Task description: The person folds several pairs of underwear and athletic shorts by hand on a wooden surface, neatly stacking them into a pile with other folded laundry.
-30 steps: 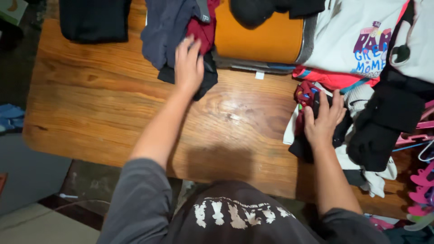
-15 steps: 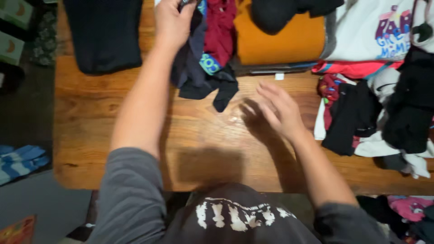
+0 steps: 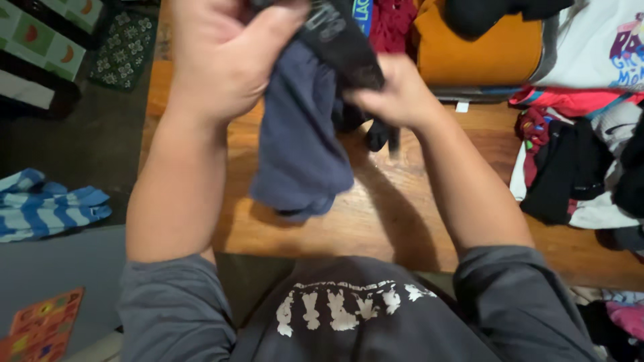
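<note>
Garment, navy with a black waistband, hangs over the table's near edge, pinched between both hands. Left hand grips its top; right hand clutches the black band beside it. Gripping opposite corners and pulling taut would probably flatten it best.

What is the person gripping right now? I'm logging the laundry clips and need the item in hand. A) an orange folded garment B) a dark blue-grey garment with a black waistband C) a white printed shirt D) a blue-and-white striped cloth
B: both the left hand and the right hand grip the dark blue-grey garment, which hangs above the wooden table.
</note>
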